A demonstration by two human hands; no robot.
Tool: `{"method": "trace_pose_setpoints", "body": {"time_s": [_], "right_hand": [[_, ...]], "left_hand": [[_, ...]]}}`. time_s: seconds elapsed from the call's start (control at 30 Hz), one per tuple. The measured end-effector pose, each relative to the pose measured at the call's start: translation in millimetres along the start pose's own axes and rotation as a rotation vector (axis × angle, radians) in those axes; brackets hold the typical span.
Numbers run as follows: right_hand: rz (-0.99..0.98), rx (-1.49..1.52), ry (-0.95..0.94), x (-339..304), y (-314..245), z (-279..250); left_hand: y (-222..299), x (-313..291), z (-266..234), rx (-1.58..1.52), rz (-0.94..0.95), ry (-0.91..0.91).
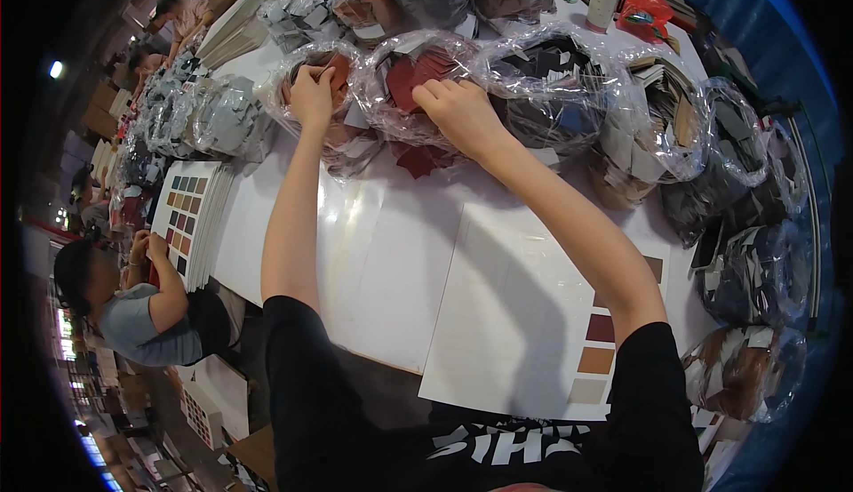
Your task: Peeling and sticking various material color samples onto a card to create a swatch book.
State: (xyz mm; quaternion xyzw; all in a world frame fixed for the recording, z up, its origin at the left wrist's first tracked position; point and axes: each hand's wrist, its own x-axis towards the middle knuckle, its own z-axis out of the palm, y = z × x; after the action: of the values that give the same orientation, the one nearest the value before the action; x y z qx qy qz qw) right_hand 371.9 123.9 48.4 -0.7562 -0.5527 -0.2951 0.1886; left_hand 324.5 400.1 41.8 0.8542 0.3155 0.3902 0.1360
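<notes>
Spanning mid-frame: white desk (373, 252), large white card (515, 305) at lower centre with colour swatches on its right side. Upper centre: clear bag of dark red swatches (418, 83); clear bag of brown swatches (342, 123) to its left. Right hand (458, 110) curled, fingers pinching at the red bag's contents. Left hand (311, 96) loosely closed inside the brown bag; exact hold unclear.

Left hand (311, 94) and right hand (458, 110) reach into clear swatch bags (426, 74).
</notes>
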Motion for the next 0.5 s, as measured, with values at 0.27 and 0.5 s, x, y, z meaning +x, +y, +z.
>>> {"method": "trace_pose_setpoints", "body": {"time_s": [0.27, 0.5], "right_hand": [[0.432, 0.675, 0.327, -59, -69, -120], [1.098, 0.579, 0.034, -267, -111, -213]], "left_hand": [[-72, 33, 8, -0.698, -0.116, -0.416], [-32, -2, -20, -0.141, 0.094, 0.181]]}}
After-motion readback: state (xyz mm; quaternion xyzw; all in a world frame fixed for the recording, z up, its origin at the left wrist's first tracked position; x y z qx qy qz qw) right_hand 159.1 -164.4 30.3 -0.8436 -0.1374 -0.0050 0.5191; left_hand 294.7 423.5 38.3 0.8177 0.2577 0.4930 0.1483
